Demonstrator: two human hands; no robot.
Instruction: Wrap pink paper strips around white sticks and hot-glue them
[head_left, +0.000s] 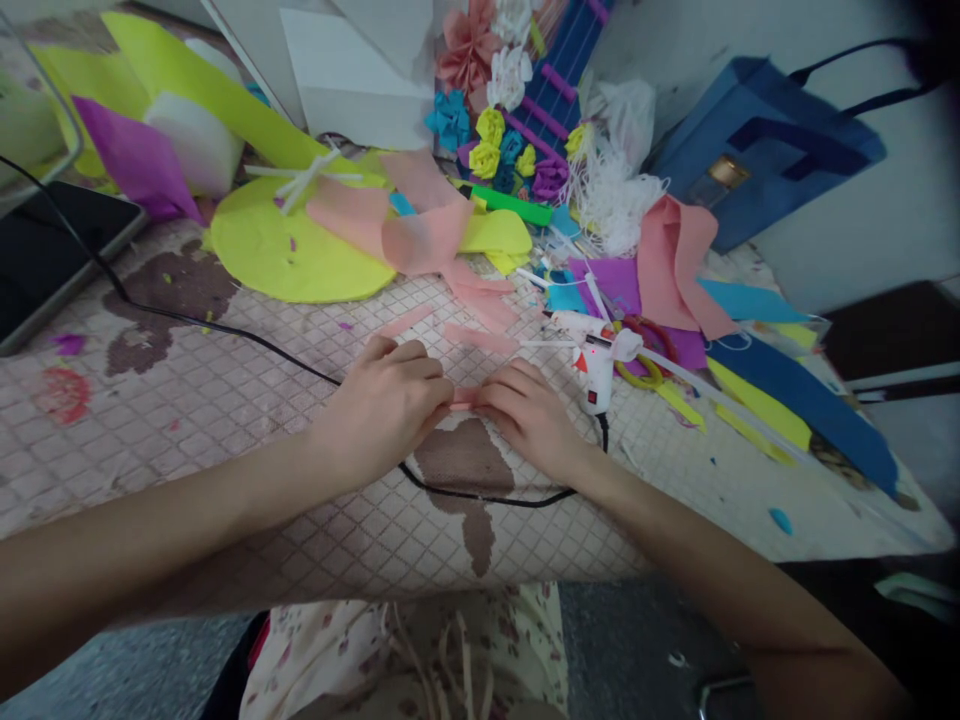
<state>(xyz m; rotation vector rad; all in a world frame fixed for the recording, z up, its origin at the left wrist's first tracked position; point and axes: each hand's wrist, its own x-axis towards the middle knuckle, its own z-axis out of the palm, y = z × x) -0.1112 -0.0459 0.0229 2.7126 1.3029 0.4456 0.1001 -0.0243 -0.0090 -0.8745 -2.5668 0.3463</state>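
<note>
Between my two hands a narrow strip of pink paper [463, 398] lies just over the tabletop. My left hand [390, 400] pinches its left end, and the fingertips of my right hand [529, 410] close on the right end. Most of the strip is hidden by the fingers. Just beyond them, two more pink strips [480, 338] lie on the quilted cloth. A white glue gun [596, 365] rests right of my right hand, a white stick running from it to the right. Its black cord [480, 497] passes beneath my wrists.
Yellow paper [292, 270] and curled pink paper [424, 235] lie at the back. Colourful paper flowers [491, 140] stand behind them. Scissors [649, 365] and scraps lie right, near a blue bag [765, 150]. A dark tablet [52, 250] sits left.
</note>
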